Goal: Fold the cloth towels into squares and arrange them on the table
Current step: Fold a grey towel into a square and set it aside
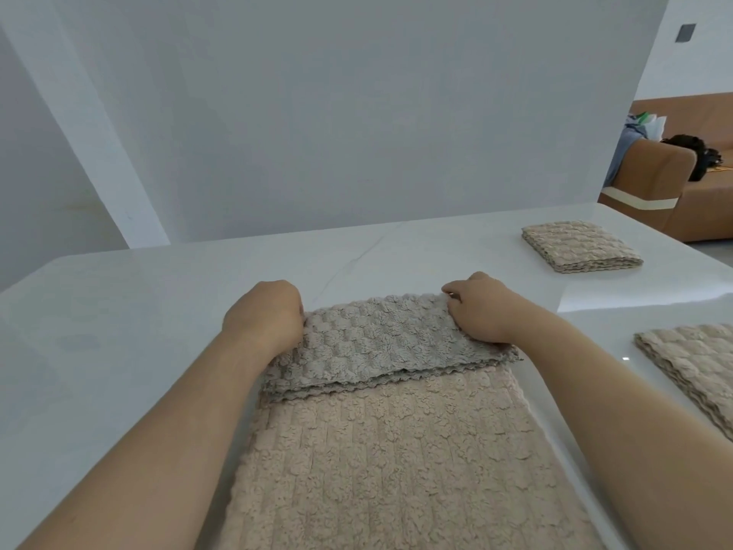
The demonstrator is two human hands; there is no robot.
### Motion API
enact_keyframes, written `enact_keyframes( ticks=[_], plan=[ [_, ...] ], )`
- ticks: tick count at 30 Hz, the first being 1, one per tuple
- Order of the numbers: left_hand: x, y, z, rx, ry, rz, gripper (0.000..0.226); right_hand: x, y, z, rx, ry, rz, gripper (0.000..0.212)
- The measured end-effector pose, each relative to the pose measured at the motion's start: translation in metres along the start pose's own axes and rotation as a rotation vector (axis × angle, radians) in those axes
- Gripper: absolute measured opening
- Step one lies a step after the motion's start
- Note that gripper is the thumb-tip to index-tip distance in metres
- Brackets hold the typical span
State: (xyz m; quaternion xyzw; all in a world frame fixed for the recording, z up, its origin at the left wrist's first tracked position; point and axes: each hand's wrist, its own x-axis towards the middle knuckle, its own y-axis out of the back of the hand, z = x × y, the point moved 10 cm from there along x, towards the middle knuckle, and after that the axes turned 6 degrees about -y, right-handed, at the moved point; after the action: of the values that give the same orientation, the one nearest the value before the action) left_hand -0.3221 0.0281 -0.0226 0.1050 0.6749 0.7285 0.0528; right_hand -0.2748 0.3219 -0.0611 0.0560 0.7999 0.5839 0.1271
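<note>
A beige towel [380,462] lies low centre on the table [119,311]; my left hand [263,315] and right hand [482,309] each pinch a corner of its grey folded flap. Folded towels sit at right edge [698,371] and upper right [579,246]

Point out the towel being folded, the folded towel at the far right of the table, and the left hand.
towel being folded [380,450]: head view, on its flat beige lower layer.
far folded towel [575,246]: head view, on its top face.
left hand [265,315]: head view, on the back of the hand.
</note>
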Motion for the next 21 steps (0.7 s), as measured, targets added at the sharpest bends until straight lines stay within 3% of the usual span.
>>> enact_keyframes(
  ticks=[4,9,14,21],
  plan=[
    [-0.001,0.007,0.001,-0.033,-0.013,0.029,0.007,-0.005,0.01,-0.004,0.065,0.002,0.07,0.036],
    [-0.002,0.017,0.003,-0.119,-0.029,0.047,0.02,-0.013,0.033,-0.01,0.156,0.049,0.172,0.014],
    [-0.005,0.038,0.001,-0.367,-0.029,0.046,0.013,-0.025,0.058,-0.009,0.3,0.075,0.191,0.009],
    [-0.011,0.066,-0.006,-0.805,-0.018,0.158,0.023,-0.046,0.08,-0.015,0.252,0.121,0.062,0.016]
  ],
)
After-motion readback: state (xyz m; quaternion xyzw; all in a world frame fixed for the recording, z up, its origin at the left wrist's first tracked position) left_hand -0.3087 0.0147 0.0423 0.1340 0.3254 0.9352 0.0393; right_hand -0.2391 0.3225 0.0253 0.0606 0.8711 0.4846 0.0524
